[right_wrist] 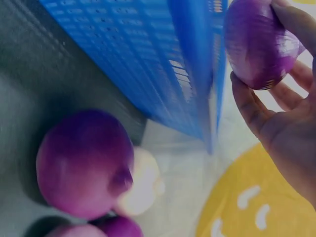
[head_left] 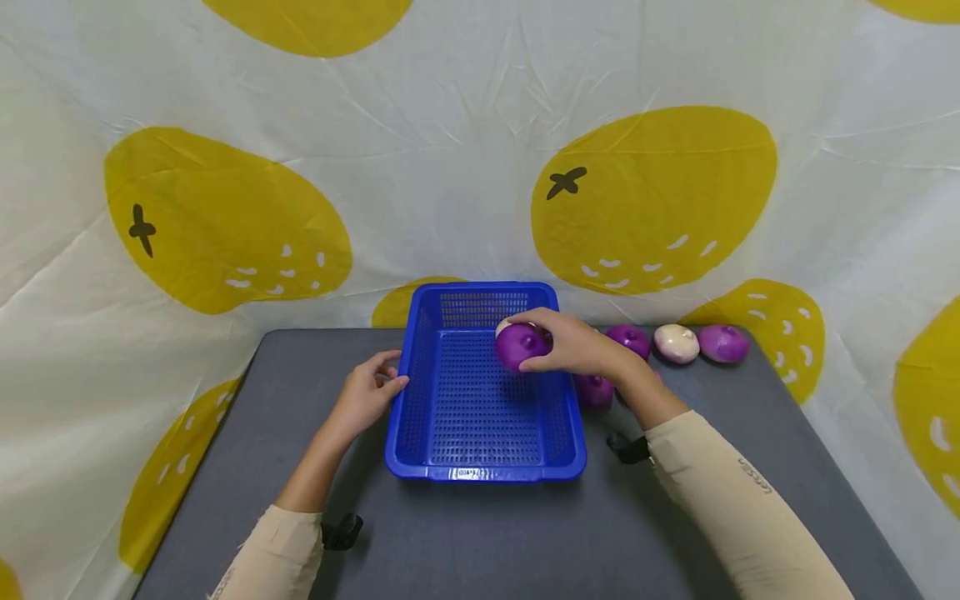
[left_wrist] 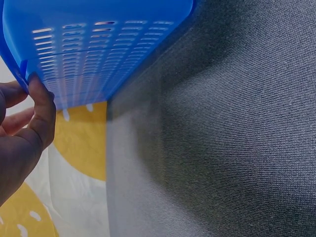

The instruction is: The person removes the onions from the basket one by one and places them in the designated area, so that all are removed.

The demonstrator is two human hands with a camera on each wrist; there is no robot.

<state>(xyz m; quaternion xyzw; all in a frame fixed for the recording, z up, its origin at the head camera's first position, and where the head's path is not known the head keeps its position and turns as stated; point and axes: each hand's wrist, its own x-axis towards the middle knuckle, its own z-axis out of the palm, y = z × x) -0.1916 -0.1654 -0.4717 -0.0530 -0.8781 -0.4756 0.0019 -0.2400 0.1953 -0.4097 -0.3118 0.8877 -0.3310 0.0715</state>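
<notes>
A blue plastic basket (head_left: 487, 473) with slotted walls stands on the dark table. At its left rim, my left hand (head_left: 365, 393) pinches the edge between thumb and fingers; the left wrist view shows this grip (left_wrist: 37, 111) close up. Above the basket's right part, my right hand (head_left: 577, 346) holds a purple onion (head_left: 519, 348), thumb on one side and fingers on the other. The same onion (right_wrist: 259, 44) appears in the right wrist view. Something whitish shows just behind it in the head view; whether it lies in the basket I cannot tell.
Right of the basket lie more purple onions (head_left: 628, 338), a white onion (head_left: 677, 343) and another purple onion (head_left: 723, 343) near the back edge. My right forearm partly hides some. A white cloth (head_left: 465, 167) with yellow fruit prints hangs behind the grey table (head_left: 465, 542).
</notes>
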